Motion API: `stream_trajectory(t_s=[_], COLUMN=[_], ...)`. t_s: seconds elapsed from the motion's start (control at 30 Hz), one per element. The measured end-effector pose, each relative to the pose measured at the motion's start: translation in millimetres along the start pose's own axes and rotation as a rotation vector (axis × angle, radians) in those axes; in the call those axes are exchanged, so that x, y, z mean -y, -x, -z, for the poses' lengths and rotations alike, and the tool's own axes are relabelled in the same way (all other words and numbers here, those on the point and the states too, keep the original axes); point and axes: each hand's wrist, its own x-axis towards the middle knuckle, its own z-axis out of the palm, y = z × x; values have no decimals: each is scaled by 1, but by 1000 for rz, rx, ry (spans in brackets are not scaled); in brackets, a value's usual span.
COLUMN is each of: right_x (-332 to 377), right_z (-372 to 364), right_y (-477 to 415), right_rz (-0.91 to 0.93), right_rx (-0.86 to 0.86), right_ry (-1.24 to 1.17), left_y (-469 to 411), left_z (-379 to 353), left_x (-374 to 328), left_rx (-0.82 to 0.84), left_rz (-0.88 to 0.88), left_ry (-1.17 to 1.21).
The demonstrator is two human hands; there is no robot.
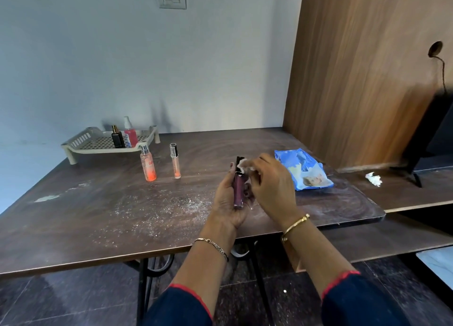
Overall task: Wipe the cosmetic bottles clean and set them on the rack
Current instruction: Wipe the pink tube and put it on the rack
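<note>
My left hand (226, 203) grips a purple lip-gloss tube (238, 186) with a black cap, held upright above the table. My right hand (272, 183) presses a white wipe (242, 165) against the tube's cap end. An orange spray bottle (148, 165) and a slim peach tube (175, 161) stand on the table further left. The beige plastic rack (83, 143) sits at the far left corner and holds a black perfume bottle (117, 138) and a red spray bottle (130, 133).
A blue wet-wipe pack (304, 170) lies right of my hands on the dusty brown table (98, 215). A crumpled white tissue (373, 178) lies on the lower wooden ledge at right, beside a dark stand. A wooden panel rises behind.
</note>
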Motion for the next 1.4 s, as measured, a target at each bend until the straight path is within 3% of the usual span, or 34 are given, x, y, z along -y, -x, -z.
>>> stream_trajectory(t_s=[0.27,0.37,0.5,0.7,0.8,1.03,1.4], right_x=[17,14,9,1,-1,-5,1], right_z=[9,6,-1,2,12,18,12], right_y=[37,8,-28,-35,-33,-28,-25], right_rz=[100,29,-120,-421,-423,-344,-325], right_rx=[65,45,116,236,372,467,263], right_ry=[77,95,65,-390,-505,-627,-643], left_y=[-9,-4,6,17,19,23,28], left_z=[14,7,2,7,10,11,19], left_x=[4,5,1,-3,-2,-12,-13], left_rx=[-53,-18,-36,-46,-59,-66,-70], left_rz=[47,76,-12,-69,-68,-67,-53], left_ry=[38,19,-67,-86,-140,-253,-225])
